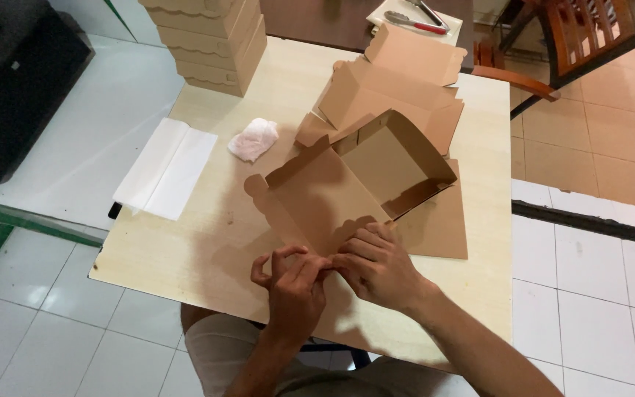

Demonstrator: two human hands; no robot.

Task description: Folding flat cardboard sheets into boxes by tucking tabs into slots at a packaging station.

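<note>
Left hand [293, 283], right hand [376, 265] pinching cardboard box [347, 184] flap

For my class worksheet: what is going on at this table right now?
A person is folding a brown cardboard box on a pale wooden table. The left hand and right hand pinch its near flap together. A stack of finished boxes, flat blanks, white paper and a crumpled tissue lie beyond.

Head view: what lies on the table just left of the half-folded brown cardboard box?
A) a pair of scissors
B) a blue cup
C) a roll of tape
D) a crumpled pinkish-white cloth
D: a crumpled pinkish-white cloth lies on the table left of the cardboard box.
</note>
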